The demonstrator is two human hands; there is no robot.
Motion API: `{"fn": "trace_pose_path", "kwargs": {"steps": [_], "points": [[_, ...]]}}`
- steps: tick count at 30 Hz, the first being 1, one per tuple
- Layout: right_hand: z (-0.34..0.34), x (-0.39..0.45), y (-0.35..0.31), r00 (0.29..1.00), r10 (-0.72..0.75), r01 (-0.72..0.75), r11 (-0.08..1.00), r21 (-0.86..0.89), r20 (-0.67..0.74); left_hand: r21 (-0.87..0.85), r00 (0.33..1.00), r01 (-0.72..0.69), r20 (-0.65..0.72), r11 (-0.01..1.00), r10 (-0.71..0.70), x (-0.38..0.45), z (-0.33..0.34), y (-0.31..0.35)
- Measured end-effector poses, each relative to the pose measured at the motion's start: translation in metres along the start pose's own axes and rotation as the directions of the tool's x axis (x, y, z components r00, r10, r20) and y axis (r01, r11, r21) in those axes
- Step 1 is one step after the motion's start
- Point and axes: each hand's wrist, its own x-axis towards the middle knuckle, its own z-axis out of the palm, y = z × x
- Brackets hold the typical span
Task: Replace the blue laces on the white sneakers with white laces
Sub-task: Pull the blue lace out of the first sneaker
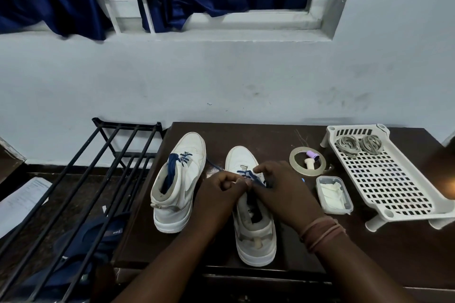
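Both forearms reach forward, the left hand (pixel 221 190) and right hand (pixel 283 189) meeting knuckle to knuckle, fingers (pixel 264 167) curled in a pinch.

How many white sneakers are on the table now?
2. The left sneaker stands free on the dark table, blue lace in. The right sneaker is beside it, partly under both hands. None seems hidden.

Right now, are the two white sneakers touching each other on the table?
Apart. The head view shows a strip of dark table between the left sneaker and the right sneaker along their length.
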Motion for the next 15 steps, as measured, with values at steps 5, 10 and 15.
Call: {"fn": "trace_pose_path", "kwargs": {"steps": [5,10,15], "points": [[0.005,0.001,0.002,0.986,0.087,-0.112,0.978,-0.179,-0.143,0.081,0.999,0.001,-0.048,0.997,0.003,0.003,-0.002,-0.001],[-0.005,-0.001,0.007,0.975,0.207,-0.206,0.978,0.02,-0.081,0.224,0.989,-0.032,-0.136,0.974,0.064,0.008,-0.013,-0.004],[-0.004,0.0,0.011,0.97,0.24,-0.237,0.97,0.05,-0.05,0.313,0.993,-0.041,-0.091,0.949,0.073,0.01,-0.016,-0.006]]}}
